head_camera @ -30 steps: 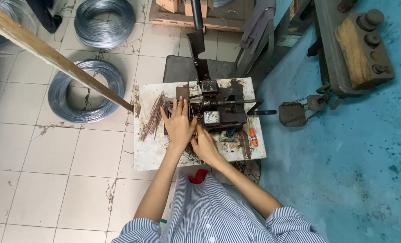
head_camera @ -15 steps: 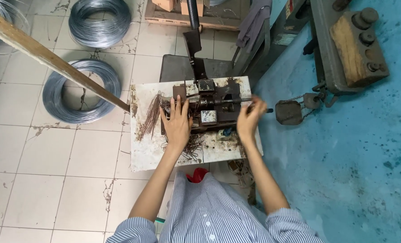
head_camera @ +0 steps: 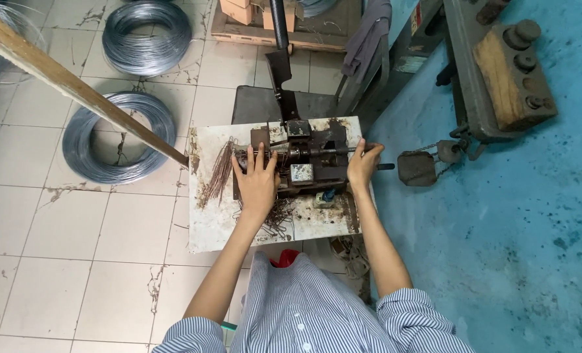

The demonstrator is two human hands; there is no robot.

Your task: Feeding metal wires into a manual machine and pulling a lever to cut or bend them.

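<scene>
At frame centre, the left hand [head_camera: 257,185] lies flat on the wire-bending jig [head_camera: 297,159] while the right hand [head_camera: 363,167] grips the jig's crank handle [head_camera: 376,163].

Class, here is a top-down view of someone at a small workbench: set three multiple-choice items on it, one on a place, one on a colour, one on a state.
1. Where does the left hand rest?
A. on the dark metal machine on the white board
B. on a wire coil
C. on the blue floor

2. What colour is the floor to the right of the board?
A. red
B. blue
C. yellow

3. How is the right hand placed?
A. hanging free at the side
B. flat on the tiles
C. closed on the rod at the machine's right end

Answers: 1 A, the palm lies flat on the machine's left part. 2 B, that painted surface is blue, the tiles pale. 3 C, its fingers wrap the rod at the board's right edge.
</scene>
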